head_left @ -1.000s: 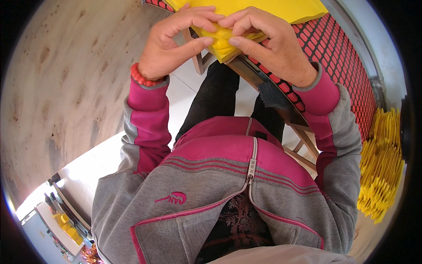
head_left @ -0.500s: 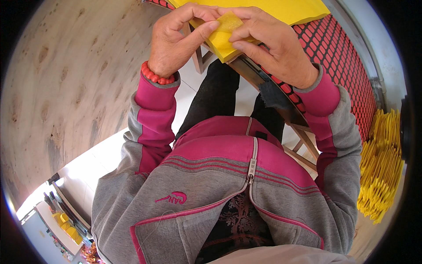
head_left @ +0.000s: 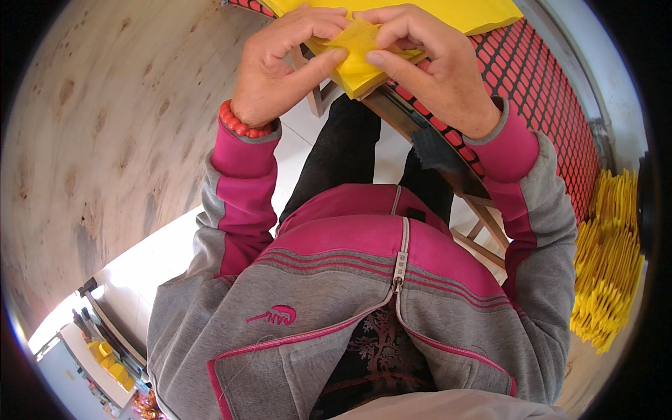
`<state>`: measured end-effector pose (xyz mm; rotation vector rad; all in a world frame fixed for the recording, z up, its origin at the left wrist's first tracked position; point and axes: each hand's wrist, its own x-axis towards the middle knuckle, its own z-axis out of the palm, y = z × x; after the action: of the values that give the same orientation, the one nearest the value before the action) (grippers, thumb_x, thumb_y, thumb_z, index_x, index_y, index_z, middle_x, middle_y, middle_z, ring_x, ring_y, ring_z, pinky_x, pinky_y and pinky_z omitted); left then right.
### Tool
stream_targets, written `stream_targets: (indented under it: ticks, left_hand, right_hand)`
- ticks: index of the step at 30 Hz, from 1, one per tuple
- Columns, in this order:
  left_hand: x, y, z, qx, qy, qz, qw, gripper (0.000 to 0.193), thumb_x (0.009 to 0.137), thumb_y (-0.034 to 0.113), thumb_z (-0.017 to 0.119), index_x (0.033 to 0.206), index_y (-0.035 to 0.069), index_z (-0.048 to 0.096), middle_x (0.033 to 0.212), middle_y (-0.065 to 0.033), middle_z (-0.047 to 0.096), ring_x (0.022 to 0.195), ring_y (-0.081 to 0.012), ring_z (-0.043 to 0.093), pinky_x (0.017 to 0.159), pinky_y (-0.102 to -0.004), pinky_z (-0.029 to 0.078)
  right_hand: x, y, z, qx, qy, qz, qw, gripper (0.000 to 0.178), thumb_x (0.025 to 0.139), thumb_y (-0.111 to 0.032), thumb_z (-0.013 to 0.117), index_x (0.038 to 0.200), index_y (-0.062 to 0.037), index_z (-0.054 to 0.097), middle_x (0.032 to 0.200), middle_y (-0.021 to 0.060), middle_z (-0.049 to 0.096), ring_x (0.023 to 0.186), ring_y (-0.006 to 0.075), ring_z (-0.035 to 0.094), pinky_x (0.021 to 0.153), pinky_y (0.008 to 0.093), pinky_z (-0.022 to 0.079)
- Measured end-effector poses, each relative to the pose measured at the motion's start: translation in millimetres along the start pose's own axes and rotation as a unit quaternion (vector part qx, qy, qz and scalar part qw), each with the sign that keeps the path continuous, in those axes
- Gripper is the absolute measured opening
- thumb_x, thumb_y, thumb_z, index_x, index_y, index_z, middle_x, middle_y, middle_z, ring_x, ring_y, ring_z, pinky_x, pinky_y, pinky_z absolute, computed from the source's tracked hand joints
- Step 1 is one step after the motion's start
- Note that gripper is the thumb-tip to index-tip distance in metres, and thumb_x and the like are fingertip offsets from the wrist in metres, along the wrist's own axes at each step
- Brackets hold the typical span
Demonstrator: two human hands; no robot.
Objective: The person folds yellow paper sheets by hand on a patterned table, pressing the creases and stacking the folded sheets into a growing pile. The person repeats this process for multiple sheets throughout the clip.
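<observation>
A folded piece of yellow paper (head_left: 358, 43) is held between my two hands at the top of the view, over the near table edge. My left hand (head_left: 283, 66), with a red bead bracelet (head_left: 241, 124) at its wrist, pinches the paper's left side, thumb on the near face. On the other side my right hand (head_left: 437, 66) grips it, thumb pressed close to the middle. A corner of the paper points down toward me, and a creased flap rises between the thumbs. Fingers partly hide its side edges. Just beyond lie flat yellow sheets (head_left: 465, 15).
The table has a red and black patterned cover (head_left: 539, 80). A dark frayed cloth (head_left: 430, 148) hangs at its edge. Many folded yellow papers (head_left: 605, 269) are heaped at the right. A large wooden panel (head_left: 105, 133) stands at left; wooden legs (head_left: 483, 227) show below the table.
My hands have drawn slightly apart, and both thumbs now press the flap lower down. The paper looks wider and more spread than before.
</observation>
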<state>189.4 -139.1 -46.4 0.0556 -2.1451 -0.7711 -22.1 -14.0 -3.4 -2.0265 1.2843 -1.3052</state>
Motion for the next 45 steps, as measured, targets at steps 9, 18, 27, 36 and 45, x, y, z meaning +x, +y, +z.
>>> stream_targets:
  ticks: [9,18,27,36,45]
  left_hand:
    - [-5,-2,5,-0.085,0.053,-0.117,0.988,0.011,0.098,0.002,0.067,0.108,-0.001,0.07,0.118,-0.0092,0.072,0.111,-0.017,0.065,0.099,-0.0304,0.049]
    - [-8,-8,5,-0.118,0.054,-0.098,0.987,0.012,0.1,0.002,0.064,0.111,-0.001,0.069,0.123,-0.0127,0.071,0.117,-0.0198,0.064,0.103,-0.0322,0.048]
    - [-4,-7,-6,-0.1,-0.003,-0.039,0.994,0.015,0.1,0.002,0.061,0.113,-0.002,0.067,0.129,-0.0163,0.068,0.123,-0.0245,0.062,0.107,-0.0353,0.045]
    - [-5,-7,2,-0.109,0.035,-0.093,0.989,0.011,0.099,0.003,0.065,0.109,-0.001,0.068,0.125,-0.0139,0.07,0.121,-0.0223,0.063,0.106,-0.034,0.045]
    - [-6,-8,4,-0.129,0.055,-0.103,0.985,0.012,0.099,0.002,0.066,0.11,-0.001,0.068,0.121,-0.0125,0.071,0.117,-0.0203,0.064,0.104,-0.0327,0.047]
  right_hand:
    - [6,-6,-8,-0.071,-0.057,-0.122,0.988,0.017,0.086,-0.005,0.077,0.095,-0.0015,0.063,0.124,0.0243,0.066,0.111,0.035,0.067,0.092,0.0366,0.052]
    - [4,-1,-2,-0.059,-0.035,-0.087,0.994,0.013,0.089,-0.006,0.074,0.094,-0.0026,0.063,0.12,0.0198,0.067,0.098,0.0322,0.067,0.084,0.0357,0.052]
    - [3,5,-1,-0.048,-0.025,-0.073,0.996,0.015,0.089,-0.007,0.076,0.093,-0.0024,0.062,0.118,0.0204,0.068,0.102,0.0294,0.068,0.086,0.0343,0.052]
    - [2,1,-7,-0.043,-0.009,-0.089,0.995,0.025,0.081,-0.007,0.083,0.095,-0.0015,0.062,0.122,0.0243,0.066,0.111,0.0332,0.067,0.093,0.0367,0.052]
    - [5,5,-5,-0.063,-0.056,-0.105,0.991,0.014,0.088,-0.005,0.075,0.094,-0.0006,0.063,0.125,0.0259,0.065,0.114,0.036,0.065,0.093,0.0373,0.052]
